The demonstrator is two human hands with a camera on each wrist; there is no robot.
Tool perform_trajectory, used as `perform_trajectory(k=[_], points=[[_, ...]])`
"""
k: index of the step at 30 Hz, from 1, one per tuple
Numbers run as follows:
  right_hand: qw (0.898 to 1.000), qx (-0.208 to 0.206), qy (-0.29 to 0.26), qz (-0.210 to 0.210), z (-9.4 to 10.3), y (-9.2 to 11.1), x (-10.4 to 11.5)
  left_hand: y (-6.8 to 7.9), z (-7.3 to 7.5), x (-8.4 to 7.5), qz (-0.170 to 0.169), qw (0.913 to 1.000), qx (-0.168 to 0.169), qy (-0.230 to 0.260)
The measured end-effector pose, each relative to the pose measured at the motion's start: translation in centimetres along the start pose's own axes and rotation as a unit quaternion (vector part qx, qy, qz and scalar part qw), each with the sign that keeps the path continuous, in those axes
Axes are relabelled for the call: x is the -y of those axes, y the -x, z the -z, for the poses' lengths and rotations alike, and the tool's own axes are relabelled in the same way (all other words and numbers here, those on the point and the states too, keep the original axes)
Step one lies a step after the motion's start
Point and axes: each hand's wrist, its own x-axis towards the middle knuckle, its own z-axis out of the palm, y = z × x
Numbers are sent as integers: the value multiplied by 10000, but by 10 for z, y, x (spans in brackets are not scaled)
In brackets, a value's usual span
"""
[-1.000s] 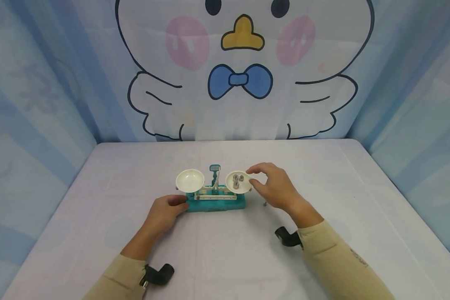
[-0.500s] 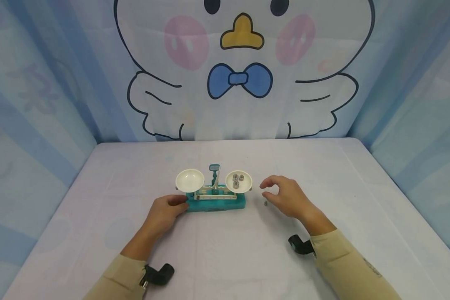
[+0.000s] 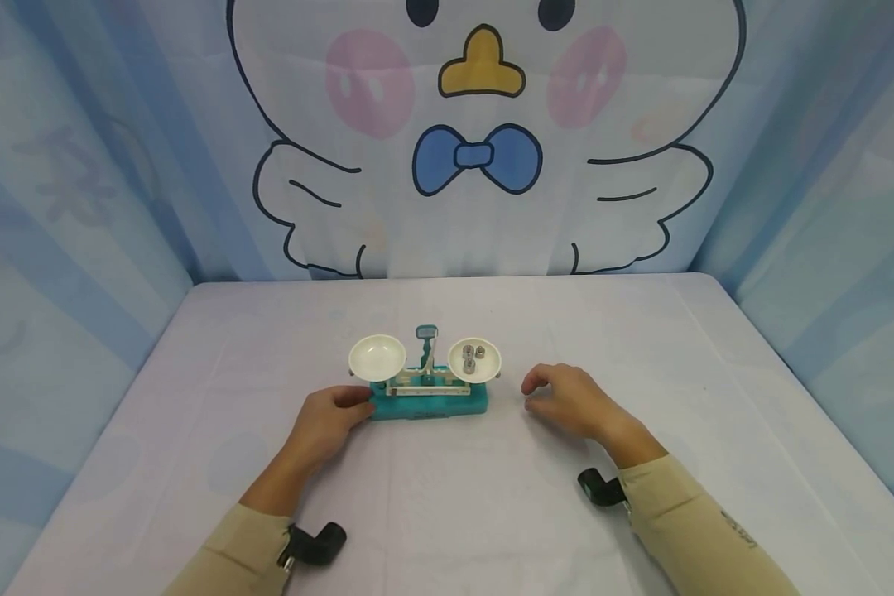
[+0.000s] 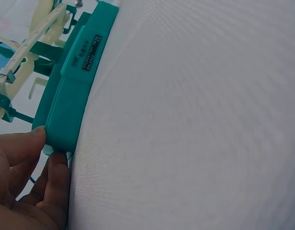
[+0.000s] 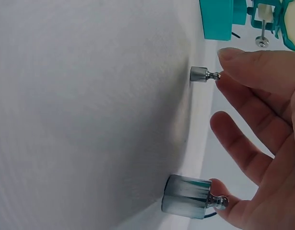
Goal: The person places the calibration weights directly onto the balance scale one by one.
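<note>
A teal balance scale (image 3: pixel 428 404) with two white pans stands mid-table. My left hand (image 3: pixel 329 420) grips the left end of its base, thumb against one side and fingers at the end, as the left wrist view shows. Three metal weights (image 3: pixel 468 366) sit in the right pan (image 3: pixel 492 364); the left pan (image 3: pixel 377 359) holds nothing. Right of the scale, my right hand (image 3: pixel 569 403) is low over the table. In the right wrist view its thumb and index fingertips are right at the knob of a small metal weight (image 5: pixel 199 74), which stands upright on the table.
A larger metal weight (image 5: pixel 185 196) with a knob stands near the other right-hand fingers, hidden behind the hand in the head view. White cloth covers the table (image 3: pixel 447 513). A curtain with a cartoon figure (image 3: pixel 477 215) hangs behind the far edge.
My right hand has drawn back from the right pan and come down to the small weight on the table. The left hand stays on the base; the weights in the pan have not moved.
</note>
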Motion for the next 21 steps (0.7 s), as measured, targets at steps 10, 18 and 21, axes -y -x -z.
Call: perform_trajectory(k=[10,18,21], points=[[9996,72,273,-14,-3,-1,1,-1,0,1,-11,10000,10,-41],[9990,167,408,-121,-4,-3,1,0,0,1,-35,10000,10,-11],[9988,194,425,-131,-6,-3,1,-1,0,2,-26,10000,15,9]])
